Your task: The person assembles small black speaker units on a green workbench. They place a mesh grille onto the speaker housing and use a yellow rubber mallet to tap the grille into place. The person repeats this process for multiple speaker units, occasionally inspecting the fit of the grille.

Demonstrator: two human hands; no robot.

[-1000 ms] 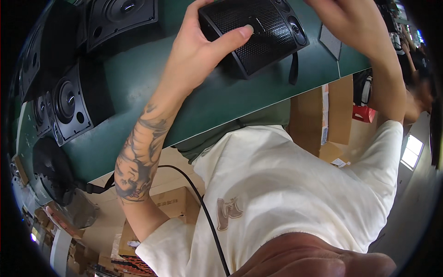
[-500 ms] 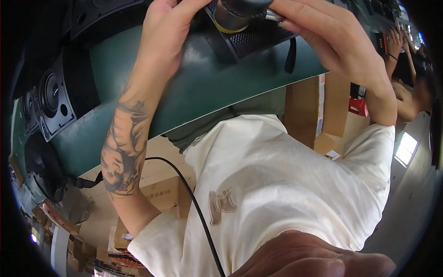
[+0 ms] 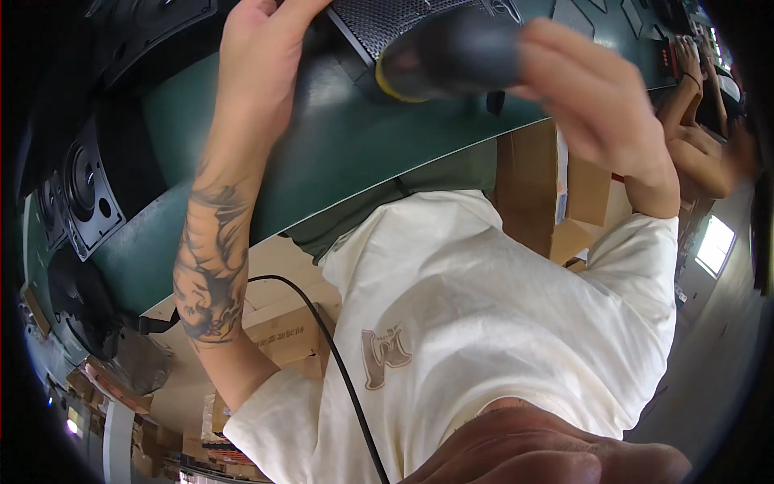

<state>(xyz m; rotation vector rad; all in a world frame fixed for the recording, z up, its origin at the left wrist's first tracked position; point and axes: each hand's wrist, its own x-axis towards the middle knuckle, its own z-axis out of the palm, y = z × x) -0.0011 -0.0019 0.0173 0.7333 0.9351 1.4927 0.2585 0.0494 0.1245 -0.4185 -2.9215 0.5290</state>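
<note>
A black power driver (image 3: 451,58) with a yellow rim at one end is in my right hand (image 3: 584,93), whose fingers close round its right end. Both are smeared by motion, and the exact grip is hard to make out. Under and behind the driver lies a black mesh grille (image 3: 387,20) in a dark frame, partly covered by it. My left hand (image 3: 262,48) is at the frame's left edge, thumb stretched towards it and fingers curled; its fingertips are cut off by the top of the picture. A short dark strap (image 3: 495,102) pokes out below the driver.
Black loudspeakers (image 3: 85,173) stand at the left of the green table (image 3: 347,145). A dark mesh bundle (image 3: 81,294) sits at its left corner. A black cable (image 3: 334,347) hangs before my shirt. Cardboard boxes (image 3: 528,189) stand below; a co-worker's hands (image 3: 689,64) are at far right.
The driver has swung down and right, tilting sideways with my right hand, and now blurs. The grille and my left hand have shifted left and upward together.
</note>
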